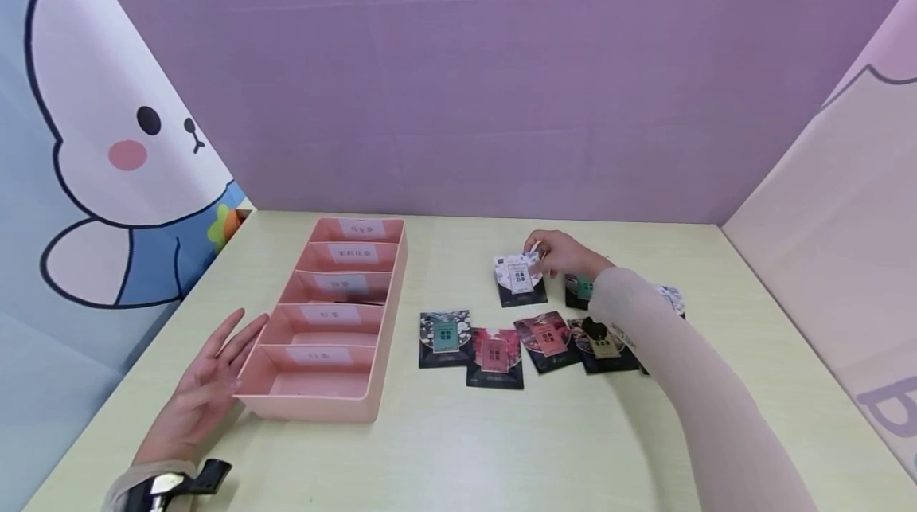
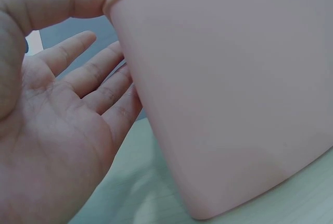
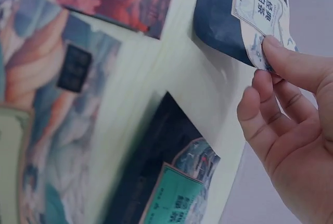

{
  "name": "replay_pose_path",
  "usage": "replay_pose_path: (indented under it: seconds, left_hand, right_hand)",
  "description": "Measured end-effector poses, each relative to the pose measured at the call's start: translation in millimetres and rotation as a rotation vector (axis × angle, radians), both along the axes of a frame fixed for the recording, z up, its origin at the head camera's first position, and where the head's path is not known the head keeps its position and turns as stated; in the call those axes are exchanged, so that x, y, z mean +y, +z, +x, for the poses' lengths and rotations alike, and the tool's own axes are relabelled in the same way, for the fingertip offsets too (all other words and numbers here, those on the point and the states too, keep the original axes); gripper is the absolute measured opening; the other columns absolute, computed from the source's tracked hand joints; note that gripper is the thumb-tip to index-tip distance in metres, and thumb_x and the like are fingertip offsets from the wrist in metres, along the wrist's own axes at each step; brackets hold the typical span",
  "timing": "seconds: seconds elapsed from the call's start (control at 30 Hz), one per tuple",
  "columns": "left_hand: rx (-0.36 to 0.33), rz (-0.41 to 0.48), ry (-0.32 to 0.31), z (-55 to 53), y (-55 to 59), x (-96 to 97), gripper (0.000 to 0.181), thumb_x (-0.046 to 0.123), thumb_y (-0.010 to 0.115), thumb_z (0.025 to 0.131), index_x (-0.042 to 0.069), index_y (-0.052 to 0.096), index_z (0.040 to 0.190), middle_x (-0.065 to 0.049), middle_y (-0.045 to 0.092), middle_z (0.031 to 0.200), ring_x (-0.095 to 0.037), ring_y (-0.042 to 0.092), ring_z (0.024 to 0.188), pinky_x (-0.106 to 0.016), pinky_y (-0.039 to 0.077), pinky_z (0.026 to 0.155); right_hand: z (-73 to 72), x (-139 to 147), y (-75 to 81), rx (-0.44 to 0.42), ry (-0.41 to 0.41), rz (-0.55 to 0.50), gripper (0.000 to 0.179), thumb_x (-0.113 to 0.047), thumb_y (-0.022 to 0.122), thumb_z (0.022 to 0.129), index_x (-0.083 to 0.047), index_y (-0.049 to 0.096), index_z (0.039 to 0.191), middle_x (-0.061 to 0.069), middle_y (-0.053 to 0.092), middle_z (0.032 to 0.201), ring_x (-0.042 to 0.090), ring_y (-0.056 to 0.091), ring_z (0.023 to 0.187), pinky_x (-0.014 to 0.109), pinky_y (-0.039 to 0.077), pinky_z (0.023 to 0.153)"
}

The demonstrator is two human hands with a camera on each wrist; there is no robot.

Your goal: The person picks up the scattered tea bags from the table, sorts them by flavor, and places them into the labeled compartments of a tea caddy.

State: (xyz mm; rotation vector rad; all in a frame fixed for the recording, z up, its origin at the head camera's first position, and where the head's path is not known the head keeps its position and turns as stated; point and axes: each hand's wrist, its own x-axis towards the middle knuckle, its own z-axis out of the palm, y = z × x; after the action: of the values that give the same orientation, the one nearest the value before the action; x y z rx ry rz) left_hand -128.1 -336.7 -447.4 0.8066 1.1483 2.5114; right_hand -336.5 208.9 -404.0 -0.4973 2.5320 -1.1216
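Observation:
My right hand (image 1: 566, 254) pinches the upper right edge of a white-and-black tea sachet (image 1: 519, 281) between thumb and fingers. In the right wrist view this sachet (image 3: 221, 26) is tilted, at least partly raised off the table. At the left, my left hand (image 1: 200, 396) is against the near left corner of a pink divided box (image 1: 390, 317). The left wrist view has the thumb on the box's rim and the other fingers stretched out along its wall (image 2: 223, 94). Labels mark the box's compartments; something dark and flat lies in the middle one.
A floral sachet with a green label (image 1: 446, 338), a red sachet (image 1: 494, 361), another red sachet (image 1: 548, 342) and a dark patterned one (image 1: 602, 349) lie in a row. Behind the right arm are a green-labelled sachet (image 1: 577, 291) and a white-blue one (image 1: 672, 299), partly hidden.

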Motion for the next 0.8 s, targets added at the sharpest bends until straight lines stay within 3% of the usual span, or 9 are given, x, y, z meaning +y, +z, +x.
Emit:
replay_pose_path:
  seconds: [0.2, 0.4, 0.8]
  left_hand:
    - [-0.025, -0.052, 0.042, 3.6, 1.6, -1.6, 0.088, -0.025, 0.015, 0.086, 0.018, -0.005, 0.161, 0.002, 0.035, 0.159, -0.01, 0.033, 0.144, -0.028, 0.034, 0.11]
    - [0.003, -0.114, 0.063, 4.8, 1.0, -3.4, 0.089, -0.024, 0.018, 0.086, 0.019, -0.001, 0.161, 0.003, 0.033, 0.16, -0.009, 0.032, 0.144, -0.028, 0.034, 0.11]
    - [0.055, 0.008, -0.026, 4.5, 3.6, -0.2, 0.086, -0.024, 0.014, 0.086, 0.016, 0.004, 0.161, -0.004, 0.028, 0.162, -0.014, 0.028, 0.147, -0.032, 0.032, 0.112]
  right_hand:
    - [3.2, 2, 13.1, -0.018, 0.005, 0.006, 0.02, 0.0, 0.067, 0.091, -0.004, 0.06, 0.11, 0.011, 0.068, 0.08, 0.028, 0.065, 0.072, 0.042, 0.056, 0.065]
    - [2.5, 3, 19.6, -0.031, -0.006, 0.002, 0.017, 0.001, 0.066, 0.092, -0.002, 0.062, 0.108, 0.011, 0.069, 0.079, 0.027, 0.067, 0.07, 0.041, 0.058, 0.068]
    - [7.1, 7, 42.8, -0.086, 0.0, -0.004, 0.016, 0.0, 0.059, 0.096, 0.001, 0.061, 0.113, 0.017, 0.071, 0.085, 0.041, 0.069, 0.082, 0.051, 0.057, 0.076]
